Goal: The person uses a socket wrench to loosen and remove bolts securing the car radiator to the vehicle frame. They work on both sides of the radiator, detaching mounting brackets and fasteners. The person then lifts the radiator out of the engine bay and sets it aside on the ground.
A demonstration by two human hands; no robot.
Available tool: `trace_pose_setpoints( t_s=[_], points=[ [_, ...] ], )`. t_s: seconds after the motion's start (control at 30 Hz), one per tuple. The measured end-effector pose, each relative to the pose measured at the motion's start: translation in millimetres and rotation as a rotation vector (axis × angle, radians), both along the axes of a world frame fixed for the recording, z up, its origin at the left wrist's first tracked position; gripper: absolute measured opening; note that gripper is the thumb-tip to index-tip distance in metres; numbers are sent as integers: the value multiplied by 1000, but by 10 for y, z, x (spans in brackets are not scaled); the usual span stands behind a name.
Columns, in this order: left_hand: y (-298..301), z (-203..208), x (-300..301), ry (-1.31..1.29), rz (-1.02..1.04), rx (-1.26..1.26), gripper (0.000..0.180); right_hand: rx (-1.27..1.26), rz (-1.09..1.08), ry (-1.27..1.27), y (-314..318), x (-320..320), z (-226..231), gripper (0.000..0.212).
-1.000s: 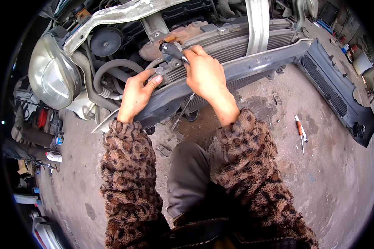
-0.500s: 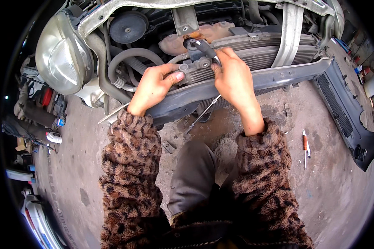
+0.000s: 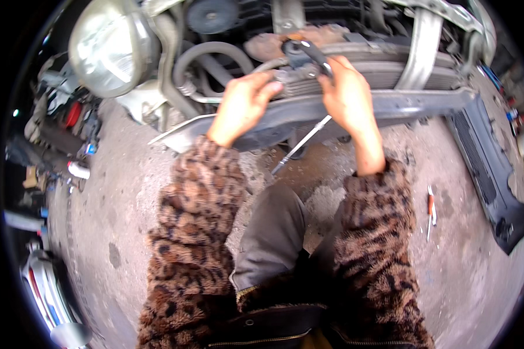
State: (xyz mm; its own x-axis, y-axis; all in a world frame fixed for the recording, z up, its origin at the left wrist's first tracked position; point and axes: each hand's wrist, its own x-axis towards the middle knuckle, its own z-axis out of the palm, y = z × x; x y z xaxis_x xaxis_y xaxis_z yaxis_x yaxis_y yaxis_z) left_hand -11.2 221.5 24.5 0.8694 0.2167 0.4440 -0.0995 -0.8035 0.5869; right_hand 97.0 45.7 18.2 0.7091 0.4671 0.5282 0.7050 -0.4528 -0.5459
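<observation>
At the front of an opened car, my left hand [image 3: 243,109] has its fingers curled and its thumb on the metal fitting [image 3: 283,77] at the left end of a finned cooler [image 3: 311,87]. My right hand [image 3: 350,93] is closed around a black, hose-like piece [image 3: 315,53] beside that fitting. A dark block-shaped part [image 3: 297,56] sits at the piece's left end. Below my right hand a thin silver rod [image 3: 302,144] slants down to the left across the crossbar [image 3: 285,116]; whether the hand holds it too is hidden. The picture is blurred.
A headlight [image 3: 108,49] stands at the left, a metal upright [image 3: 423,52] at the right. Dark trim [image 3: 489,180] lies on the right, near an orange-handled screwdriver [image 3: 431,203] on the floor. Assorted parts and a white bottle [image 3: 78,170] line the left side.
The view has shifted, so the car front and both hands appear higher and farther right. My hands keep their places at the cooler, and the rod moves along with them.
</observation>
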Motion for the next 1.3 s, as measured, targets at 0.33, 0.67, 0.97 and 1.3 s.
trace_pose_setpoints(
  t_s=[0.33, 0.67, 0.97, 1.3],
  points=[
    [-403, -921, -1144, -513, 438, -98, 17, 302, 56, 376, -49, -54, 8, 23],
    [947, -1431, -1762, -519, 652, -630, 37, 864, 55, 629, -71, -376, -84, 22],
    [1211, -1615, -1617, -376, 619, -644, 39, 768, 55, 650, -441, -574, -15, 20],
    [1191, -1758, -1794, -409, 543, -552, 49, 222, -142, 669, -2005, -597, 56, 19]
  ],
)
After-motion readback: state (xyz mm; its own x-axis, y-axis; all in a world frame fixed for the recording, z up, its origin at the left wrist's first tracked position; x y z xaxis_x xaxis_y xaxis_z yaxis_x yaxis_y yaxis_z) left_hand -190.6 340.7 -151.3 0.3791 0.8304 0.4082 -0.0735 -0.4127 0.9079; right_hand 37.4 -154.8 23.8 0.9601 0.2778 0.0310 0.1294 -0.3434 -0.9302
